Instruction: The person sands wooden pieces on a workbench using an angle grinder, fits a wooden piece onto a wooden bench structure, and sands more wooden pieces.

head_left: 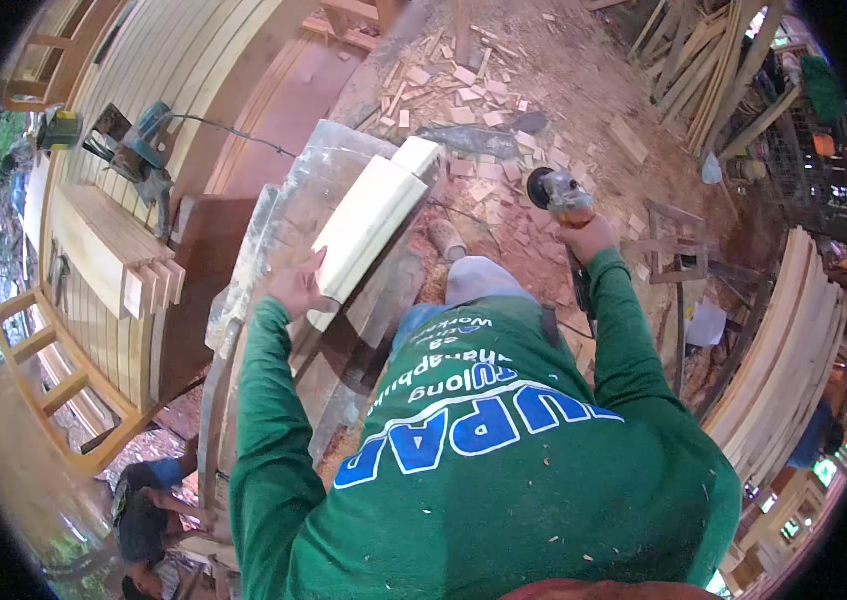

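My left hand [295,284] grips the near end of a pale, shaped piece of wood [368,215], its thumb lying along the top face. The wood rests at a slant on a worn workbench [315,165], and its far end is stepped and narrower. Out to the right, my right hand [588,238] is closed round the body of an angle grinder [565,196]. The grinder's dark round disc [539,187] points away to the upper left, apart from the wood. Whether the disc is turning, I cannot tell.
Wood offcuts [463,95] and sawdust litter the ground ahead. A corded power tool [148,140] sits on planks at left, near stacked boards [103,235]. Long curved boards [783,350] stand at right. Another person [148,510] is at the lower left.
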### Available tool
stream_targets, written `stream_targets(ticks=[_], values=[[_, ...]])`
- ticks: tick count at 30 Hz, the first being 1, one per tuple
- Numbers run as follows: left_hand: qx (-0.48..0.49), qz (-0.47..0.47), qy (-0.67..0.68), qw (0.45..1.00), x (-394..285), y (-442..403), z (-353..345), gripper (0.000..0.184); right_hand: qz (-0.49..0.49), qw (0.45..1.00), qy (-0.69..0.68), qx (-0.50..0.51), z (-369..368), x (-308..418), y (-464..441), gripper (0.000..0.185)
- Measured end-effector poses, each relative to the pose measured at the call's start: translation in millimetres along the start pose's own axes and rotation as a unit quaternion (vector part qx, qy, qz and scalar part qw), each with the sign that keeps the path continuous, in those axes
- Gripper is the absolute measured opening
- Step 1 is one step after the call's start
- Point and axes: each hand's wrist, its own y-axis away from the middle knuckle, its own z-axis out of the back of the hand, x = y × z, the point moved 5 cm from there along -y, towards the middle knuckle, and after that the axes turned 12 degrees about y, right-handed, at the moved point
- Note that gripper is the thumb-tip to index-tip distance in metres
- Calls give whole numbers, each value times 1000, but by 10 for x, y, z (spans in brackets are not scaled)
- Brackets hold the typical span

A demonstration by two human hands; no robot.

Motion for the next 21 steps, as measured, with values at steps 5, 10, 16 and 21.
stream_targets(ticks=[5,10,16,21], values=[[-170,-47,-11,984,-241,115,122,87,25,998,-22,-47,-85,-14,88,43],[-234,21,-105,966,-272,113,136,70,32,999,39,9,-304,-168,-138,48],[-234,52,-111,965,-306,144,158,72,35,996,72,28,-294,110,-129,47],[-223,71,-116,965,-324,155,158,72,65,994,77,42,-332,217,-147,46]])
